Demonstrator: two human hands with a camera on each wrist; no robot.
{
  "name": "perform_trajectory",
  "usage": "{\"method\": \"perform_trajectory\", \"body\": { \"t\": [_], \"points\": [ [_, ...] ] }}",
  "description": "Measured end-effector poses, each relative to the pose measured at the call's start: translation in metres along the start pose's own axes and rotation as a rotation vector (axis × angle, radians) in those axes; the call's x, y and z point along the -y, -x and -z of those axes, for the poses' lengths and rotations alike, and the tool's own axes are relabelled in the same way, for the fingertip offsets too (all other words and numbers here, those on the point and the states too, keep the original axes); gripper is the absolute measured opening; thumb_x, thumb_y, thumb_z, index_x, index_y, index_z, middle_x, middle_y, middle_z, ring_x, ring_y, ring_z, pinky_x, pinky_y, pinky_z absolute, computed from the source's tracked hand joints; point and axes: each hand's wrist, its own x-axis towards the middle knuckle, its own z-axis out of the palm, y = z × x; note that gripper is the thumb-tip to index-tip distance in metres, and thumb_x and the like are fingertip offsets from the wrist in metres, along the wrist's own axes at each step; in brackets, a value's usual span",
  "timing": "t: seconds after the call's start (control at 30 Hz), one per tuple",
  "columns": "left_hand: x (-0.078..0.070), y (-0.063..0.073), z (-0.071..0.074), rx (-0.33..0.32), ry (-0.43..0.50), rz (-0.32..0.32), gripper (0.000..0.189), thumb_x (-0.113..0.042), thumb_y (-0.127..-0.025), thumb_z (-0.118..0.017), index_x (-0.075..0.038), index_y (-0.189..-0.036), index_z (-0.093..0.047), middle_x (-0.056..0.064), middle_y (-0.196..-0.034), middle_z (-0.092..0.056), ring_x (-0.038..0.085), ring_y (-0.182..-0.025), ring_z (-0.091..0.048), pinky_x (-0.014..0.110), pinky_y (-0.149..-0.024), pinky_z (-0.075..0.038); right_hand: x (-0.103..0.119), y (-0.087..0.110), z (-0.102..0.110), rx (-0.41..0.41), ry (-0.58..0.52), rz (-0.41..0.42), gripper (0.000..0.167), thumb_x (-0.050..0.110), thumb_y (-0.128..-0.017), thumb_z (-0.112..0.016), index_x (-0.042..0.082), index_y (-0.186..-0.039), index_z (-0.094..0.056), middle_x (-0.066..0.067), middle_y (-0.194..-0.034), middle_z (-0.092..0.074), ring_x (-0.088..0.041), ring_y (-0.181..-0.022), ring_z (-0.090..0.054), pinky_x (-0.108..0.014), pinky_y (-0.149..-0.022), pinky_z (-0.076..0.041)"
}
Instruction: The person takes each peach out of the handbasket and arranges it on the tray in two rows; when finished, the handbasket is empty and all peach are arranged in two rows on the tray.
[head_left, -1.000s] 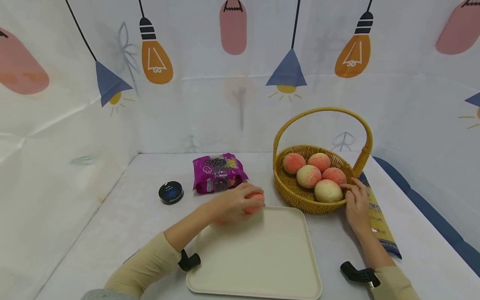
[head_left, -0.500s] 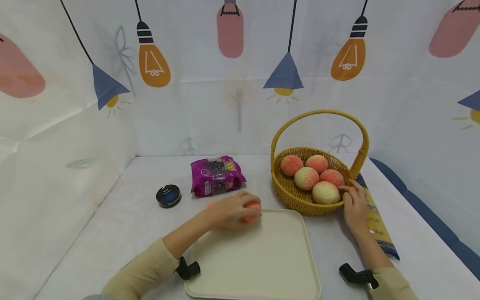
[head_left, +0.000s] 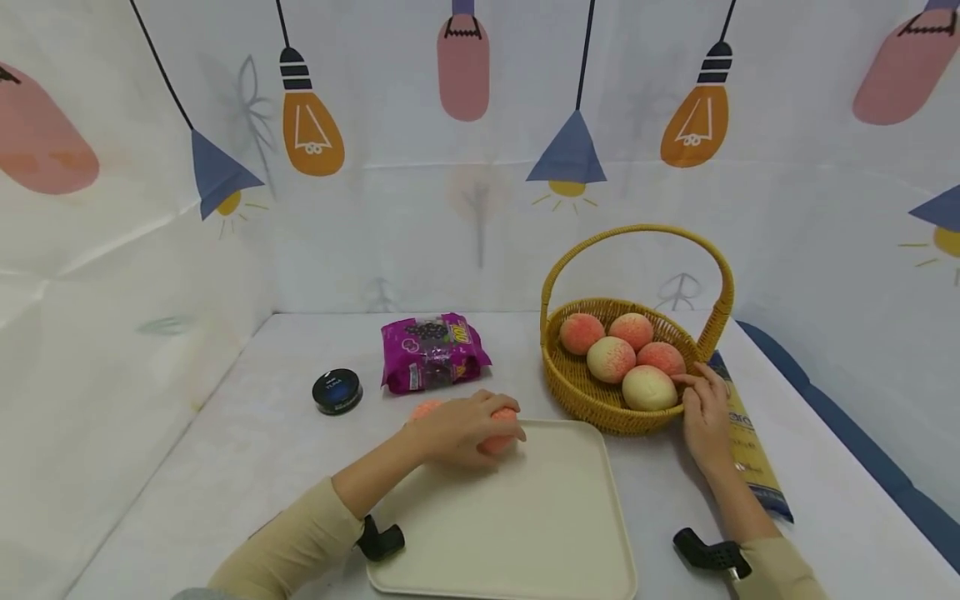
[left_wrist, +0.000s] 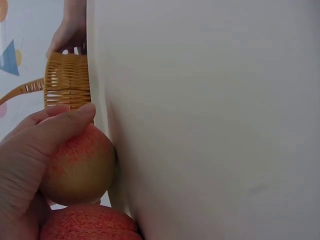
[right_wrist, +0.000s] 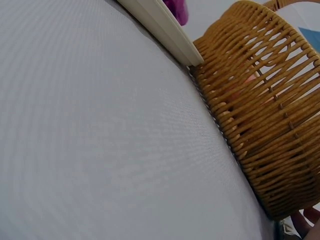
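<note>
My left hand (head_left: 459, 429) grips a pink peach (left_wrist: 77, 167) at the tray's far edge, its thumb lying across the top in the left wrist view. Right beside it, a second, redder peach (left_wrist: 90, 224) peeks out from behind the hand in the head view. Both peaches sit at the far side of the cream tray (head_left: 517, 525). On the right, my right hand (head_left: 708, 421) holds the near right rim of a wicker basket (head_left: 592, 408), fingertips over the edge. Several peaches (head_left: 611, 360) in pink and pale yellow lie inside the basket.
A purple grape-print packet (head_left: 435, 354) lies behind the tray, with a round black tuna tin (head_left: 337, 392) to its left. A yellow and blue packet (head_left: 753, 454) lies beside my right forearm. The basket's tall handle (head_left: 637, 229) arches above it.
My left hand has shifted slightly nearer with the peach, and the other peach shows more behind it. My right hand stays on the basket rim.
</note>
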Motion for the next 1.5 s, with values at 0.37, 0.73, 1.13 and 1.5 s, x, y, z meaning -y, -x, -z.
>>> {"method": "perform_trajectory", "body": {
  "t": [0.37,0.73,1.13,1.5],
  "points": [
    [-0.002,0.001,0.005,0.016,0.026,0.020,0.041,-0.036,-0.080,-0.069,-0.034,-0.119,-0.054,0.001,-0.134,-0.040,0.018,-0.113,-0.044,0.030,-0.078,-0.045,-0.001,0.000,-0.002,-0.011,0.007,0.000,0.034,0.010,-0.095,-0.032,-0.007,-0.107,-0.058,-0.016,-0.140,-0.030,-0.029,-0.132,-0.021,-0.051,-0.106,-0.011],
    [-0.002,0.003,0.017,0.023,-0.037,0.013,0.057,-0.042,-0.077,-0.069,-0.029,-0.129,-0.049,0.005,-0.138,-0.038,0.022,-0.123,-0.037,0.037,-0.095,-0.038,0.003,-0.003,-0.003,-0.004,0.001,-0.003,0.034,0.011,-0.095,-0.031,-0.006,-0.108,-0.058,-0.013,-0.141,-0.030,-0.027,-0.132,-0.020,-0.050,-0.106,-0.010],
    [-0.003,-0.004,0.034,0.008,-0.017,-0.010,0.057,-0.054,-0.078,-0.063,-0.028,-0.127,-0.051,0.006,-0.136,-0.044,0.021,-0.124,-0.038,0.038,-0.101,-0.031,0.003,-0.004,-0.002,0.004,0.010,-0.020,0.035,0.012,-0.095,-0.031,-0.005,-0.108,-0.058,-0.013,-0.142,-0.029,-0.026,-0.133,-0.020,-0.051,-0.106,-0.010],
    [-0.008,-0.012,0.033,-0.001,-0.015,-0.010,0.056,-0.052,-0.078,-0.064,-0.020,-0.123,-0.053,0.007,-0.128,-0.049,0.020,-0.117,-0.045,0.032,-0.099,-0.034,0.003,-0.003,-0.001,-0.001,0.010,-0.027,0.034,0.012,-0.095,-0.032,-0.005,-0.108,-0.058,-0.012,-0.142,-0.029,-0.026,-0.132,-0.021,-0.049,-0.107,-0.011]
  ]
}}
